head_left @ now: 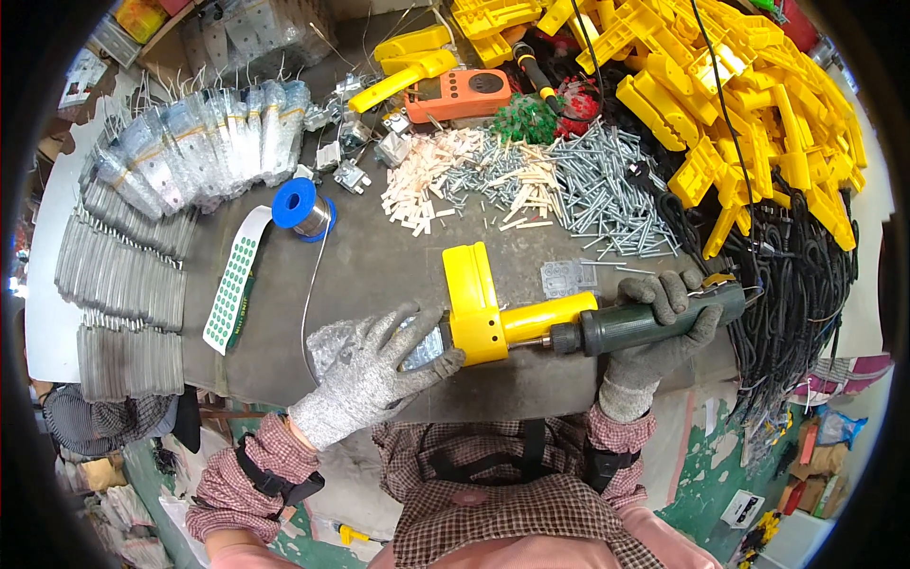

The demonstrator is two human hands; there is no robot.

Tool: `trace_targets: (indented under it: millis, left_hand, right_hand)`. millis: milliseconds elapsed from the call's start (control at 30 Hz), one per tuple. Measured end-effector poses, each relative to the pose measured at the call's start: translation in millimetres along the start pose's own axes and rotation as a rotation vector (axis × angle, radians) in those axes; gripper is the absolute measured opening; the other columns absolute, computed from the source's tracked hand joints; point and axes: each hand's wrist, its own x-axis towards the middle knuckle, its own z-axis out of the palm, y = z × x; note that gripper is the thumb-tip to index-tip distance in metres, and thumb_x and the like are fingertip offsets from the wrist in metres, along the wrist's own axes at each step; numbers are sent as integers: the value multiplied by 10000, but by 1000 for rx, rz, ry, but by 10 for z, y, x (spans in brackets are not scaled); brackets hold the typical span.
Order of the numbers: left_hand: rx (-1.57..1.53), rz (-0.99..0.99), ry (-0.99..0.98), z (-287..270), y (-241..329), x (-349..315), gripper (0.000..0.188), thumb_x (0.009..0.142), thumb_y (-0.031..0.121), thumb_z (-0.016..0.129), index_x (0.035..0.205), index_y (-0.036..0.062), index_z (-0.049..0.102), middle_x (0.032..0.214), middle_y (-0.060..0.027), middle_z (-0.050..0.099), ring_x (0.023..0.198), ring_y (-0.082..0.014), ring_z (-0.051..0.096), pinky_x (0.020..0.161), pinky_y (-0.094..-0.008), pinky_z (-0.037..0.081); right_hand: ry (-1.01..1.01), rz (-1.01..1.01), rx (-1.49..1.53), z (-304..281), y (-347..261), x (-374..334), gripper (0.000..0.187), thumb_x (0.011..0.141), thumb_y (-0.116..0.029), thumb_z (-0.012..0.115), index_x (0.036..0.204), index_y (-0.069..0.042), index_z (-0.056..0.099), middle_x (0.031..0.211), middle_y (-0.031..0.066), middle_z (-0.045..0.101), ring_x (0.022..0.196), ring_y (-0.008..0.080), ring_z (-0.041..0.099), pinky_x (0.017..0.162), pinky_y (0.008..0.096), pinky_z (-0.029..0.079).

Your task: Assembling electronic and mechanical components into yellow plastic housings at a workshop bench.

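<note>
Head view: holding the yellow housing (pixel 476 327), nearside of the screw pile (pixel 621 194), between left hand (pixel 360 375) fingers and thumb, and gripping the green screwdriver (pixel 611 329), also nearside of that pile, in a curled right hand (pixel 633 368). Might skid the bit (pixel 533 341) into the left hand by leaning off-axis.

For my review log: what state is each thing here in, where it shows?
Left grip: closed on yellow housing
Right grip: closed on power screwdriver
Yellow housing: held at the bit
Power screwdriver: held; running unclear
Solder spool: partly unwound
Orange meter: lying flat, power unclear
Sticker sheet: lying loose
Screws: loose, heaped
Yellow parts: piled
</note>
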Motion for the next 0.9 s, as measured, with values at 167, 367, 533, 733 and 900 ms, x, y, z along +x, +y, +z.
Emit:
trace_targets:
  millis: [167, 367, 533, 733, 900]
  left_hand:
    - [-35, -2, 27, 39, 34, 29, 525, 718, 180, 771, 1233, 242, 688, 1393, -215, 555, 1204, -428, 575, 910, -544, 503]
    - [-116, -27, -23, -4, 61, 62, 549, 662, 151, 762, 1198, 206, 657, 1404, -261, 511, 1199, -473, 534, 935, -583, 455]
    - [-122, -45, 2, -44, 35, 38, 495, 697, 89, 745, 1182, 119, 649, 1321, -264, 570, 1160, -455, 556, 984, -570, 443]
    - [-172, 0, -4, 61, 92, 81, 554, 816, 65, 681, 1347, 157, 554, 1466, -283, 474, 1270, -543, 473, 1050, -629, 406]
    - [-106, 29, 197, 222, 79, 33, 523, 887, 109, 672, 1392, 114, 536, 1411, -294, 533, 1211, -535, 544, 1011, -612, 458]
  right_hand:
    - [55, 17, 37, 129, 99, -17, 346, 938, -426, 703, 1066, -152, 534, 771, -34, 507, 681, 105, 516, 833, 379, 463]
    - [278, -41, -331, 102, 115, -70, 445, 908, -593, 671, 1039, -189, 534, 756, -73, 476, 763, 113, 519, 812, 376, 468]
    - [205, -85, -270, -80, 222, -56, 431, 924, -566, 651, 1072, -183, 521, 792, -68, 490, 749, 95, 506, 829, 367, 469]
    - [277, -133, -340, 64, 95, -64, 386, 938, -499, 672, 1096, -175, 537, 835, -60, 509, 739, 89, 526, 830, 383, 492]
    - [187, -14, -296, -110, 190, 4, 576, 940, -546, 647, 1284, -110, 495, 972, 56, 598, 756, 145, 585, 857, 435, 547]
